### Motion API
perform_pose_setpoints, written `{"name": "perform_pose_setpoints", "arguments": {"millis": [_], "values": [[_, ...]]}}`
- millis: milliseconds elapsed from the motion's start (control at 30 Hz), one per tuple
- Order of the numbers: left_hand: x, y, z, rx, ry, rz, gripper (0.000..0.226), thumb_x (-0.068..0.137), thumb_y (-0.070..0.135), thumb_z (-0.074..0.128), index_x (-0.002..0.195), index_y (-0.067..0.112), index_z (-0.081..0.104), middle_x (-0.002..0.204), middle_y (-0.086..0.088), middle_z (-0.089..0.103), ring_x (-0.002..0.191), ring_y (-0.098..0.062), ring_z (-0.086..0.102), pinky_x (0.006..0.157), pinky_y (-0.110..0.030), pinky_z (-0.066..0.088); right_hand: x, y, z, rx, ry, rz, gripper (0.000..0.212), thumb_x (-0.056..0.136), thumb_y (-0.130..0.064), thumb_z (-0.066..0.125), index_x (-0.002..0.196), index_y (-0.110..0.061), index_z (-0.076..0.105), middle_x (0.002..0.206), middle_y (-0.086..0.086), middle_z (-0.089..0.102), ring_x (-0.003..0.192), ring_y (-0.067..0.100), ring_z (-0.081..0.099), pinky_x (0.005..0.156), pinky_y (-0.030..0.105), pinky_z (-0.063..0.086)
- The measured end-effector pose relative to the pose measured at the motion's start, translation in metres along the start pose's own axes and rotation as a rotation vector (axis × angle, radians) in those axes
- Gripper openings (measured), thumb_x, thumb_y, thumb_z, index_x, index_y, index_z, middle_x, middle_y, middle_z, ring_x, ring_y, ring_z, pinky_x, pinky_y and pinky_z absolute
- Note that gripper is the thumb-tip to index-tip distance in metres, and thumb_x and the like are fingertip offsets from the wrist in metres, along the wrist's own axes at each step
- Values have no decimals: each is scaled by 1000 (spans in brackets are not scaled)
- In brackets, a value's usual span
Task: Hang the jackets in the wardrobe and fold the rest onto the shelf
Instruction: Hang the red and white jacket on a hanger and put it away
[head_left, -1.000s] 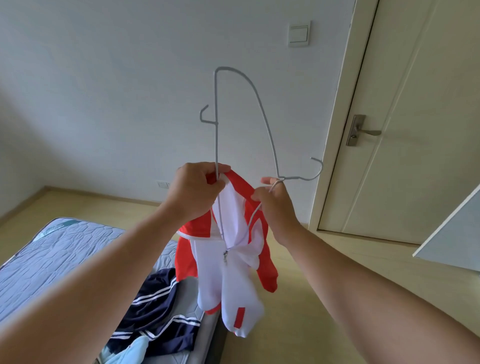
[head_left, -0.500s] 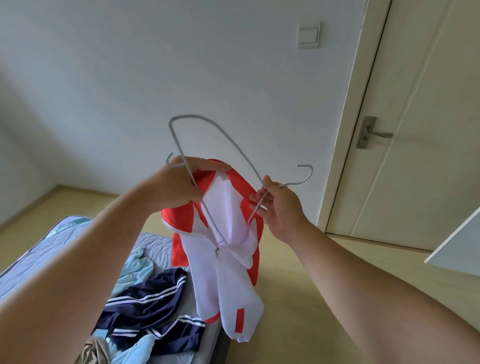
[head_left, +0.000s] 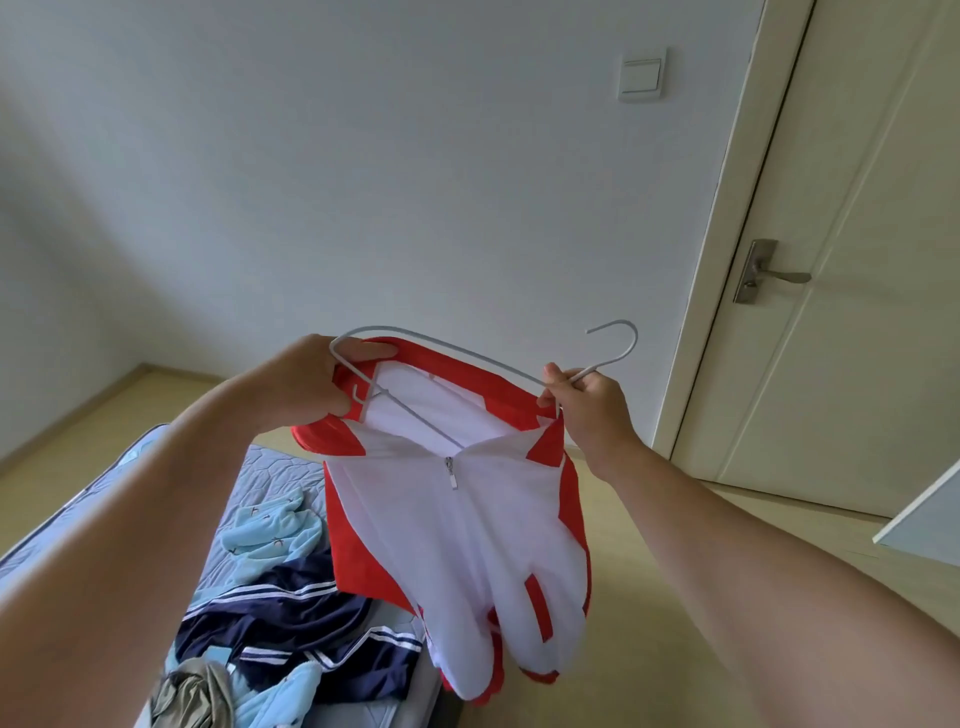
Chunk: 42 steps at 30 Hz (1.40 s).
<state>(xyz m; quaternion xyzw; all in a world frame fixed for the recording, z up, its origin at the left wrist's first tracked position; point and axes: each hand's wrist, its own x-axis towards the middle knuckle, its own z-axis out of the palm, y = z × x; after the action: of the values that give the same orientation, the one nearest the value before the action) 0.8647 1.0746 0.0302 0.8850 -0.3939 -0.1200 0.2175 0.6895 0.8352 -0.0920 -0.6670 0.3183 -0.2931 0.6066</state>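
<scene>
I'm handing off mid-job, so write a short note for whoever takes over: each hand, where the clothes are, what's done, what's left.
Left hand grips the red and white jacket at the collar, together with one end of the hanger.
Right hand pinches the hanger just below its hook.
One hanger arm sits inside the neck opening; the jacket is not seated yet.
The navy striped garment, light blue garment and olive garment lie on the mattress.
No wardrobe rail or shelf is in view.
Left: seat and hang this jacket, then sort the pile.
</scene>
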Motion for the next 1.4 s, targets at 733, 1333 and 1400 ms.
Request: {"name": "perform_pose_setpoints", "arguments": {"millis": [733, 1333, 1400], "values": [[23, -36, 15, 379, -114, 12, 90, 84, -11, 48, 161, 28, 21, 166, 4, 18, 147, -28, 29, 116, -40, 36, -14, -14, 10, -312, 85, -237, 40, 102, -36, 54, 86, -3, 68, 77, 6, 72, 78, 22, 67, 77, 37, 54], [41, 8, 59, 227, 296, 37, 50, 78, 1, 47, 112, 24, 74, 108, -7, 72, 97, -32, 66, 76, -34, 53, -20, -22, 38, -671, -98, -533, 38, 104, -37, 49, 75, -12, 50, 75, 2, 55, 69, 21, 53, 65, 34, 44], [35, 23, 74, 255, 323, 90, 40, 81, 6, 49, 105, 26, 74, 100, -1, 70, 93, -28, 65, 71, -35, 54, -20, -28, 41, -696, -98, -579, 37, 104, -38, 48, 75, -16, 48, 76, 1, 53, 69, 21, 52, 64, 34, 43]]}}
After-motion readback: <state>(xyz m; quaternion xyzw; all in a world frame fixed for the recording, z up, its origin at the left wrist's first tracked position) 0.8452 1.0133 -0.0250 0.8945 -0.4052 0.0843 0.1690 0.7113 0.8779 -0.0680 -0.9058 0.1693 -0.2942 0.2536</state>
